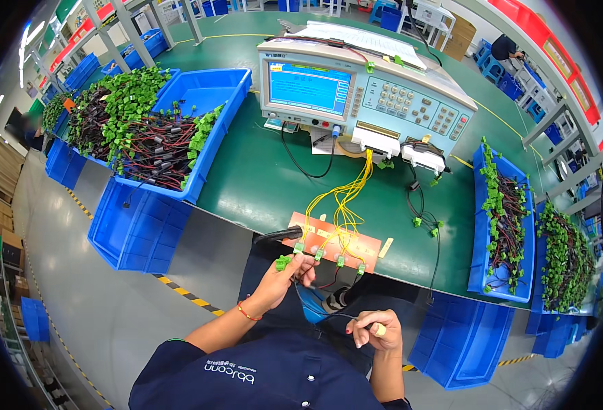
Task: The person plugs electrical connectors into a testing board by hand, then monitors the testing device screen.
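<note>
My left hand (274,287) is closed at the table's front edge. Its fingers pinch a wire harness with green connectors (283,262), close to the leftmost green plug (299,248) on an orange board (366,244). From there a dark cable (329,314) hangs in front of my body towards my right hand (381,333). Those fingers are curled round its other end; a pale yellow piece (378,329) shows there, either a finger cover or part of the harness, I cannot tell which. Yellow wires (342,201) link several plugs on the board to a bench tester (411,109) with a lit screen.
At the left, a blue bin (236,96) holds piled harnesses; another blue bin (475,225) with harnesses stands at the right. Blue bins (134,229) hang below the table's edge on both sides. Black cables (421,205) trail from the tester over the green table (247,198).
</note>
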A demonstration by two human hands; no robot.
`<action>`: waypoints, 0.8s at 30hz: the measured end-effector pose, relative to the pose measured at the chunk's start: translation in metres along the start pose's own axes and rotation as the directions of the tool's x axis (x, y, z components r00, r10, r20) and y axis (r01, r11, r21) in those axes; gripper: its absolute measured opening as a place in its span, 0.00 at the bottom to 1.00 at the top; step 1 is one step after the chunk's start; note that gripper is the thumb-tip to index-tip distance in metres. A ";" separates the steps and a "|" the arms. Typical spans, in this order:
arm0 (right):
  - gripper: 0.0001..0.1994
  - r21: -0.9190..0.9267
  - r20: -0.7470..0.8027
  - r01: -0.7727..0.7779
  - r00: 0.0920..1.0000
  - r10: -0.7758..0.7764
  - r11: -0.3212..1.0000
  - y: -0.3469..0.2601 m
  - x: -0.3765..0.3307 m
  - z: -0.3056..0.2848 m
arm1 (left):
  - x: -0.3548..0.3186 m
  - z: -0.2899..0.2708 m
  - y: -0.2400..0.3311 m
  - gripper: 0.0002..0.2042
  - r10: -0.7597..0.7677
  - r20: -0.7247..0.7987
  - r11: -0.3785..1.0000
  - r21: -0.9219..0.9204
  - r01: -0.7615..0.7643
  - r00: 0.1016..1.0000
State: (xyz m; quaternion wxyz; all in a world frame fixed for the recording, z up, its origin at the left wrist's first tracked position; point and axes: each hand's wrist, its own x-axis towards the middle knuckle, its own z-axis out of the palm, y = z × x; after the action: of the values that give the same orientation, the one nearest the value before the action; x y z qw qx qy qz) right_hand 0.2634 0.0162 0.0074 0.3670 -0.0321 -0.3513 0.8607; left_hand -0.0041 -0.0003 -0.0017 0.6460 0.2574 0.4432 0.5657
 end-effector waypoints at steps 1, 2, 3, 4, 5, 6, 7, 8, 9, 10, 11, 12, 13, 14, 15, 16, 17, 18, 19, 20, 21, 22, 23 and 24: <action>0.17 -0.069 -0.063 -0.023 0.998 0.019 0.997 -0.004 -0.004 -0.004 | 0.000 0.000 0.003 0.19 -0.039 0.043 0.998 -0.040 0.040 0.998; 0.17 -0.136 -0.125 -0.051 0.992 0.034 0.989 -0.007 -0.006 -0.005 | 0.000 0.001 0.005 0.19 -0.075 0.087 0.994 -0.078 0.082 0.993; 0.16 -0.255 -0.287 -0.171 0.953 0.095 0.952 -0.014 -0.001 0.000 | 0.000 0.003 0.007 0.19 -0.077 0.090 0.993 -0.080 0.084 0.993; 0.14 -0.376 -0.399 -0.301 0.906 0.140 0.877 -0.015 0.002 -0.004 | 0.000 0.005 0.008 0.18 -0.131 0.092 0.986 -0.093 0.140 0.987; 0.14 -0.530 -0.427 -0.369 0.894 0.136 0.764 -0.014 0.008 -0.009 | -0.001 0.006 0.009 0.17 -0.185 0.094 0.975 -0.105 0.195 0.978; 0.14 -0.660 -0.453 -0.426 0.883 0.124 0.619 -0.012 0.014 -0.013 | 0.000 0.007 0.007 0.17 -0.184 0.097 0.975 -0.105 0.194 0.978; 0.14 -0.778 -0.414 -0.372 0.910 0.032 0.507 -0.003 0.019 -0.015 | 0.000 0.008 0.002 0.16 -0.170 0.084 0.979 -0.096 0.178 0.982; 0.14 -0.871 -0.359 -0.314 0.932 -0.053 0.377 0.007 0.025 -0.012 | 0.001 0.008 0.000 0.15 -0.156 0.072 0.983 -0.087 0.162 0.985; 0.15 -0.825 -0.368 -0.316 0.930 -0.020 0.469 0.014 0.034 -0.008 | 0.001 0.010 0.000 0.15 -0.158 0.073 0.983 -0.086 0.164 0.985; 0.17 -0.584 -0.460 -0.360 0.885 0.069 0.727 0.023 0.044 0.003 | 0.000 0.011 0.002 0.14 -0.160 0.052 0.983 -0.077 0.164 0.986; 0.17 -0.414 -0.491 -0.322 0.866 0.089 0.852 0.032 0.058 0.012 | -0.001 0.011 0.003 0.13 -0.163 0.031 0.984 -0.067 0.165 0.986; 0.17 -0.230 -0.520 -0.264 0.847 0.112 0.937 0.036 0.067 0.017 | -0.002 0.012 0.005 0.13 -0.164 0.036 0.984 -0.067 0.166 0.986; 0.16 -0.140 -0.528 -0.259 0.836 0.149 0.956 0.040 0.067 0.014 | -0.004 0.011 0.008 0.13 -0.187 0.051 0.980 -0.063 0.190 0.981; 0.15 -0.049 -0.534 -0.250 0.825 0.186 0.967 0.043 0.066 0.009 | -0.006 0.009 0.010 0.13 -0.211 0.067 0.975 -0.060 0.215 0.975; 0.13 -0.057 -0.514 -0.235 0.840 0.173 0.970 0.046 0.066 0.010 | -0.009 0.004 0.009 0.14 -0.225 0.083 0.967 -0.100 0.233 0.971; 0.13 -0.056 -0.515 -0.233 0.840 0.172 0.971 0.045 0.066 0.010 | -0.015 0.002 0.007 0.14 -0.227 0.084 0.967 -0.098 0.235 0.970; 0.13 -0.022 -0.508 -0.245 0.838 0.200 0.969 0.041 0.065 0.012 | -0.022 0.002 0.006 0.14 -0.251 0.152 0.962 -0.071 0.264 0.956; 0.13 0.011 -0.503 -0.256 0.834 0.226 0.967 0.037 0.063 0.014 | -0.030 0.003 0.004 0.15 -0.277 0.221 0.955 -0.042 0.293 0.935; 0.13 0.016 -0.496 -0.279 0.832 0.250 0.960 0.035 0.062 0.015 | -0.039 0.005 0.001 0.15 -0.291 0.285 0.948 -0.041 0.315 0.913; 0.13 0.017 -0.499 -0.277 0.830 0.249 0.961 0.034 0.059 0.015 | -0.044 0.005 0.000 0.15 -0.338 0.317 0.924 -0.069 0.377 0.886; 0.13 0.014 -0.494 -0.302 0.826 0.269 0.953 0.032 0.053 0.016 | -0.048 0.004 -0.002 0.15 -0.341 0.327 0.919 -0.081 0.385 0.881; 0.13 0.010 -0.491 -0.327 0.822 0.289 0.945 0.030 0.047 0.016 | -0.049 0.005 -0.002 0.15 -0.343 0.338 0.914 -0.094 0.394 0.876; 0.12 -0.008 -0.504 -0.329 0.817 0.281 0.944 0.026 0.041 0.016 | -0.048 0.005 0.000 0.15 -0.345 0.344 0.912 -0.097 0.399 0.873; 0.12 -0.009 -0.512 -0.330 0.813 0.279 0.944 0.025 0.036 0.017 | -0.046 0.009 0.006 0.15 -0.349 0.373 0.912 -0.078 0.403 0.860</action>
State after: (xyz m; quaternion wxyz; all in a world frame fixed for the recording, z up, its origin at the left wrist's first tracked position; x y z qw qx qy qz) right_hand 0.2168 0.0176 0.0122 0.3012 -0.3292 -0.2748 0.8517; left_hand 0.0020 -0.0414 0.0199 0.8305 0.2121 0.3175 0.4055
